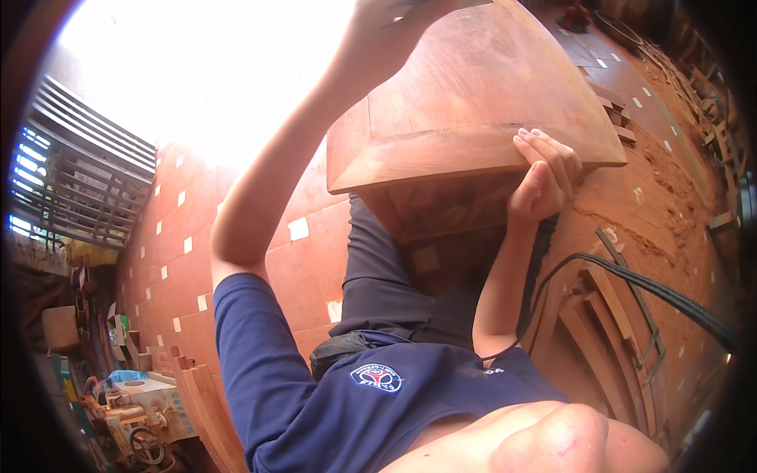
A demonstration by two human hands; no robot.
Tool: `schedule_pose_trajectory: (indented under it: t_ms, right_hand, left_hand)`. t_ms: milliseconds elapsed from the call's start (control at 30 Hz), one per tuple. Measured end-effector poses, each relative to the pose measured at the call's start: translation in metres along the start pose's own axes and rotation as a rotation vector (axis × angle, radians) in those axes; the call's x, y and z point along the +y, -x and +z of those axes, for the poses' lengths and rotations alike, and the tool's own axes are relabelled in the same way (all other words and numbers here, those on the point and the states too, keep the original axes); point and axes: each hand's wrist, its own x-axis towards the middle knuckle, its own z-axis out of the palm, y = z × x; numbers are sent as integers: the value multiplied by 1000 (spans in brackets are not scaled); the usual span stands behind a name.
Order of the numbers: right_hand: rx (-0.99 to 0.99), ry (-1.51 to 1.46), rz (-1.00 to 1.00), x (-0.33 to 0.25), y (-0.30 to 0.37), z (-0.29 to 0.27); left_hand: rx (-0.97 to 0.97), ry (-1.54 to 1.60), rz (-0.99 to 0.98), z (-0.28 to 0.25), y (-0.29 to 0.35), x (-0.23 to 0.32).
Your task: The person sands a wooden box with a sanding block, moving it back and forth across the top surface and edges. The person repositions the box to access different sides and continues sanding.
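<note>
A reddish-brown wooden tabletop (473,87) with a mitred border stands in front of my legs, its underside and base in shadow. My right hand (548,175) grips its near edge toward the right, fingertips on the top face and thumb bent by the rim. Over the far part of the top, my left hand (398,20) is curled and partly cut off by the upper picture edge. A dark sliver shows by its fingers; what it is cannot be made out.
Curved wooden pieces (603,347) lie on the floor at right, near a black cable (631,276). Sawdust (670,181) covers the floor farther right. A machine with a handwheel (147,444) stands lower left, beside wooden boards (209,410). Metal slats (95,158) line the left side.
</note>
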Motion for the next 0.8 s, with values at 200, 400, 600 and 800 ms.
schedule_pose_trajectory:
  t_ms: [200, 400, 600, 800]
  right_hand:
    - [12, 7, 16, 0, 1, -2]
    - [-5, 4, 5, 1, 1, -2]
    - [6, -2, 7, 1, 0, -1]
    - [-15, -17, -5, 0, 1, -2]
  left_hand:
    - [-111, 81, -115, 71, -28, -102]
    - [-225, 21, -156, 92, -30, -117]
    - [-283, -251, 126, 52, -21, -56]
    - [-438, 230, -660, -38, -8, 97]
